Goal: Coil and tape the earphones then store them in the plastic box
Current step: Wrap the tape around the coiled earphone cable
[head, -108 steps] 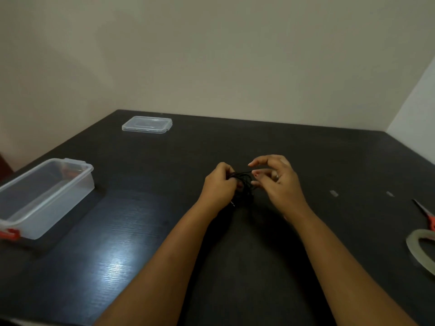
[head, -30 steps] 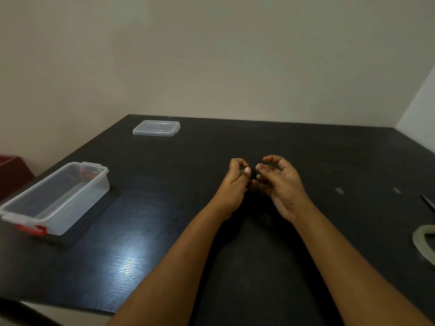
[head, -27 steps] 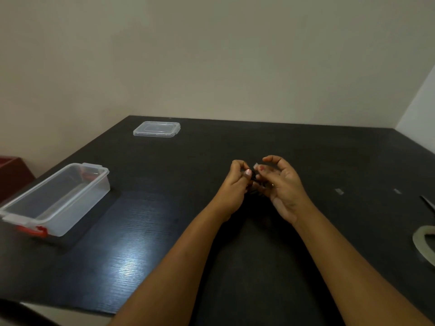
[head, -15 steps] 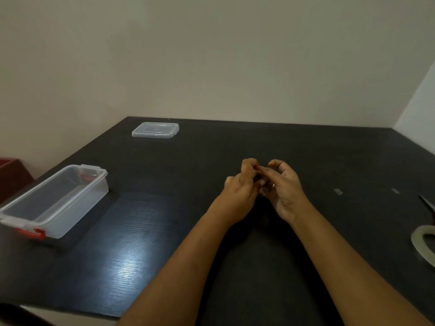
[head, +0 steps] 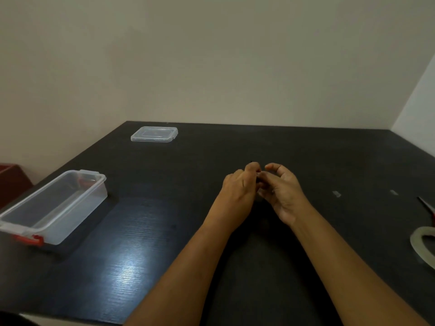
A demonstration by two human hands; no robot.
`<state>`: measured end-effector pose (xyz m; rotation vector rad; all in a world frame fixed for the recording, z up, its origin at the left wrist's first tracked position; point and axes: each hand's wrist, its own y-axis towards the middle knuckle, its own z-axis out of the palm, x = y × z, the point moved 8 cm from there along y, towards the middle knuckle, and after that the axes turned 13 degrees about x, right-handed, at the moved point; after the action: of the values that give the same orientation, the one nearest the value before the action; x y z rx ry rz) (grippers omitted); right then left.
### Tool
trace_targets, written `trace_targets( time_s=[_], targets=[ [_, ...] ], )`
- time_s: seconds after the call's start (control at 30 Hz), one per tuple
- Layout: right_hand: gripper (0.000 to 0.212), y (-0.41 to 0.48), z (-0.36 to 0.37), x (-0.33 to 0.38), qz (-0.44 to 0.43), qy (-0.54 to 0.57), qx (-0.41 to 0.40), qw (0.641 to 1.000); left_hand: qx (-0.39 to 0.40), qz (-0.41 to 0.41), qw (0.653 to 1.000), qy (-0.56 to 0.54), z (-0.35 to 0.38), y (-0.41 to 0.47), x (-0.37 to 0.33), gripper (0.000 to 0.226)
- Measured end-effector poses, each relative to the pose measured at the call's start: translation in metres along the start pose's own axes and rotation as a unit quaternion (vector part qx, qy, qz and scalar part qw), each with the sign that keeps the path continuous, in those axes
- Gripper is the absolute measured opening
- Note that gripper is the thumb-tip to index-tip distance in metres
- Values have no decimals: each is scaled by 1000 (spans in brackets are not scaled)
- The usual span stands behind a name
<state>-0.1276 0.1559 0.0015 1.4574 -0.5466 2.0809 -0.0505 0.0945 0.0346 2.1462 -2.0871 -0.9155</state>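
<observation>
My left hand (head: 239, 187) and my right hand (head: 283, 191) meet fingertip to fingertip just above the middle of the black table (head: 164, 231). Both pinch the black earphones (head: 259, 178), a small coiled bundle almost wholly hidden between the fingers. The open clear plastic box (head: 54, 208) with red latches stands at the left edge of the table. Its clear lid (head: 154, 134) lies flat at the far left. A roll of clear tape (head: 422, 243) lies at the right edge.
Red-handled scissors (head: 427, 207) lie just beyond the tape roll. Two short tape strips (head: 336, 194) stick to the table right of my hands. A dark red object (head: 10, 182) sits off the table's left side. Walls close the back and right.
The loose coil seen earlier has been drawn into a tight bundle between my fingertips. My left hand has rolled over the bundle, knuckles up, and pressed against my right hand.
</observation>
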Motion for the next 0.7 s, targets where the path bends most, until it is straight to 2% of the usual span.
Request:
trace_targets(
  time_s=[0.17, 0.3, 0.37, 0.53, 0.7],
  targets=[
    [24, -1, 1, 1, 5, 28, 0, 1000, -5, -10, 999, -48, 3, 1, 2, 18],
    [22, 1, 2, 1, 7, 31, 14, 999, -4, -49, 993, -110, 7, -2, 15, 17],
    [17, 1, 3, 0, 6, 32, 22, 999, 1, -70, 989, -130, 8, -4, 20, 25],
    [14, 1, 5, 0, 5, 19, 22, 1000, 14, -82, 990, -117, 5, -5, 20, 35],
    [12, 0, 3, 0, 6, 9, 0, 1000, 12, -100, 993, -66, 7, -1, 27, 23]
  ],
)
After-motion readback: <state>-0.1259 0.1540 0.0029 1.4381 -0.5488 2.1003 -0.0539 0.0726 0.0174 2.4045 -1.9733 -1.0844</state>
